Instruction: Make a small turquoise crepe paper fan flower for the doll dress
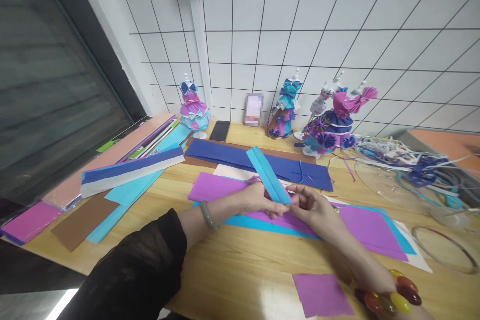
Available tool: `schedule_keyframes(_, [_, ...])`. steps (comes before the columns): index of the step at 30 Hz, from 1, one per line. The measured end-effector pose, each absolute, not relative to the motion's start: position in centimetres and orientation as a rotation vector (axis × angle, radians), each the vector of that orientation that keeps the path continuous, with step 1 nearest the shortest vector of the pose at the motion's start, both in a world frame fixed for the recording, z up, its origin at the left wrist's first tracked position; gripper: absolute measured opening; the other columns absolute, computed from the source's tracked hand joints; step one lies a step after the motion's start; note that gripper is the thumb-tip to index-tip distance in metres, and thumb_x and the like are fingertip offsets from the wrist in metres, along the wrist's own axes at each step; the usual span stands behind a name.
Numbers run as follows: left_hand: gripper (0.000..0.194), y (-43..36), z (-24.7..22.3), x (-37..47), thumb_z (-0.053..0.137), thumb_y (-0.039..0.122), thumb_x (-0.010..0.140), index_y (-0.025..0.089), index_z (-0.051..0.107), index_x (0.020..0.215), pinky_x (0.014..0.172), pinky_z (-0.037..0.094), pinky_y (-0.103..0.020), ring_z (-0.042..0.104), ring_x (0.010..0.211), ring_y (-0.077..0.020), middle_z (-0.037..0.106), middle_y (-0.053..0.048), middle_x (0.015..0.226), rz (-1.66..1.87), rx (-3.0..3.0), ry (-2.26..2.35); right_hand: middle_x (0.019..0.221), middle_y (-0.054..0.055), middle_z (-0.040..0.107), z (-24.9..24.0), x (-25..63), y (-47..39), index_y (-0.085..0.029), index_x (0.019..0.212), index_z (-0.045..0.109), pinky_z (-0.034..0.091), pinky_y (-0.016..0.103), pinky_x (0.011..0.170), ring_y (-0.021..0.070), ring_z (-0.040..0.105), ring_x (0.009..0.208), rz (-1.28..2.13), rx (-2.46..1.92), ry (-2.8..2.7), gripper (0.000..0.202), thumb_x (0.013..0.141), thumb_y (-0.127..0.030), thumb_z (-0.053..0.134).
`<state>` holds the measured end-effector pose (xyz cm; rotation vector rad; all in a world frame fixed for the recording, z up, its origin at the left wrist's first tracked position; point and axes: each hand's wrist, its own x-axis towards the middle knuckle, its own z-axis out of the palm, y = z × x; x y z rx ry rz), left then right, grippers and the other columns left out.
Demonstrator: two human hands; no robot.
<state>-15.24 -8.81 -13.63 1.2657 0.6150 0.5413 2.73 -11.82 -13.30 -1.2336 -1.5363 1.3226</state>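
Head view has both your hands close together over the middle of the wooden table [225, 275], their fingertips clamped on the lower end of a turquoise strip [265, 167]. Your left hand [262, 201] pinches it from one side and your right hand [310, 206] from the other, while the strip's free end slants up and to the left. Beneath your hands lies a long purple sheet [213, 188], with a blue sheet [240, 221] showing under its near edge. Just beyond, a dark blue strip [240, 156] runs crosswise, and a small purple square [322, 296] lies nearer you, by your right forearm. Toward the wall you have a black phone [220, 131] near a miniature dress form [195, 106] decked with bows.
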Motion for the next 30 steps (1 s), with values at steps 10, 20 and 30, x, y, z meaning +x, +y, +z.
schedule_keyframes(10, [0.04, -8.7, -13.7, -15.3, 0.072, 0.021, 0.057, 0.013, 0.06, 0.094, 0.055, 0.049, -0.025, 0.058, 0.058, -0.0107, 0.061, -0.003, 0.072, 0.58, 1.229, 0.608, 0.058, -0.004, 0.056, -12.8, 2.8, -11.9, -0.019, 0.103, 0.044, 0.036, 0.024, 0.052, 0.011, 0.049, 0.052, 1.456, -1.188, -1.439, 0.052, 0.063, -0.039, 0.07])
schedule_keyframes(20, [0.039, -8.5, -14.1, -15.6, 0.072, 0.022, 0.056, 0.012, 0.061, 0.092, 0.053, 0.046, -0.025, 0.058, 0.057, -0.0118, 0.062, -0.004, 0.068, 0.569, 1.206, 0.587, 0.074, 0.003, 0.064, -12.3, 3.4, -11.9, -0.022, 0.1, 0.046, 0.044, 0.03, 0.065, 0.0173, 0.06, 0.068, 1.52, -1.149, -1.498, 0.044, 0.068, -0.045, 0.064])
schedule_keyframes(30, [0.037, -8.5, -13.6, -15.6, 0.074, 0.025, 0.055, 0.01, 0.061, 0.087, 0.055, 0.046, -0.025, 0.058, 0.058, -0.0116, 0.061, -0.004, 0.067, 0.511, 1.22, 0.6, 0.066, 0.001, 0.061, -13.0, 3.1, -12.2, -0.017, 0.072, 0.061, 0.041, 0.025, 0.056, 0.0131, 0.052, 0.06, 1.402, -1.192, -1.683, 0.026, 0.064, -0.041, 0.068])
